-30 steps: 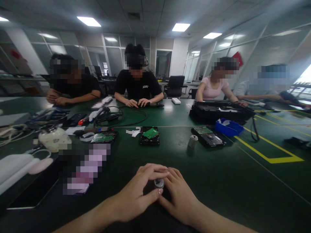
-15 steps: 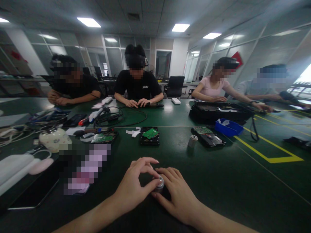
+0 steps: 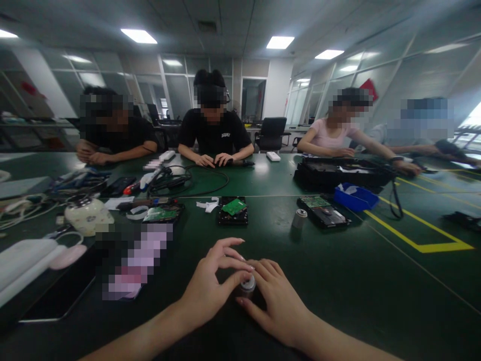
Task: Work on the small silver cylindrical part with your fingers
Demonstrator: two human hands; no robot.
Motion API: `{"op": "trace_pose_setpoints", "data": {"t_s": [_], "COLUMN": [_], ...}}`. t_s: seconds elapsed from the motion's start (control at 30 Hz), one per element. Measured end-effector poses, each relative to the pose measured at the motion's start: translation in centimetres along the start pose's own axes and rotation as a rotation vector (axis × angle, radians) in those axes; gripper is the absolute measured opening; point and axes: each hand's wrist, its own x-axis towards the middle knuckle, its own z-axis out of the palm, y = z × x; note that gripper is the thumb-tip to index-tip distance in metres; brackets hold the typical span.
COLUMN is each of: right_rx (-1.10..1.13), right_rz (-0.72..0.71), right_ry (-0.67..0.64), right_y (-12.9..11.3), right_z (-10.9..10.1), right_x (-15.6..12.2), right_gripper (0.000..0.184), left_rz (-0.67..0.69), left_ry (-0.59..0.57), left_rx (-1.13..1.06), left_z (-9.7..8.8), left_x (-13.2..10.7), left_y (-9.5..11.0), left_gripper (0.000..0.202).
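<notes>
A small silver metal cylinder (image 3: 248, 287), which looks like a little motor, stands upright on the green table in front of me. My right hand (image 3: 276, 296) curves around it from the right, thumb on the near side and fingers on the far side. Just over its top, the thumb and a finger of my left hand (image 3: 210, 281) are pinched together. What lies between those fingertips is too small to make out. Farther off, a second similar metal cylinder (image 3: 299, 219) stands beside a hard drive (image 3: 325, 211) with a green circuit board.
Another hard drive (image 3: 233, 210) lies ahead, and a third drive (image 3: 163, 214) sits to the left. Phones, a patterned jar (image 3: 88, 215) and cables crowd the left side. A blue tray (image 3: 355, 197) and black casing (image 3: 341, 173) stand right. Several people sit across the table.
My left thumb and finger have lifted slightly off the cylinder's top and come together. The right hand's fingers have shifted slightly around the cylinder, which stays in place.
</notes>
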Motion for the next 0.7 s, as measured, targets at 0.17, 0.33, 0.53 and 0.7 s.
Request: {"op": "trace_pose_setpoints", "data": {"t_s": [0.17, 0.33, 0.53, 0.7], "right_rx": [0.003, 0.003, -0.009, -0.013], "right_rz": [0.018, 0.03, 0.035, 0.036], "right_ry": [0.002, -0.004, -0.013, -0.011], "right_y": [0.0, -0.1, -0.1, -0.1], "right_z": [-0.1, -0.2, -0.2, -0.2], "right_x": [-0.1, -0.1, 0.0, -0.2], "right_gripper": [0.035, 0.037, 0.037, 0.037], "left_rz": [-0.036, -0.168, -0.159, -0.176], "left_ry": [0.187, 0.107, 0.031, 0.042], "left_rx": [0.106, 0.175, 0.264, 0.194], "left_z": [-1.0, -1.6, -2.1, -2.1], "left_x": [1.4, 2.5, 2.6, 2.8], "left_y": [-2.3, -5.7, -6.2, -5.3], "left_gripper": [0.014, 0.041, 0.048, 0.041]}}
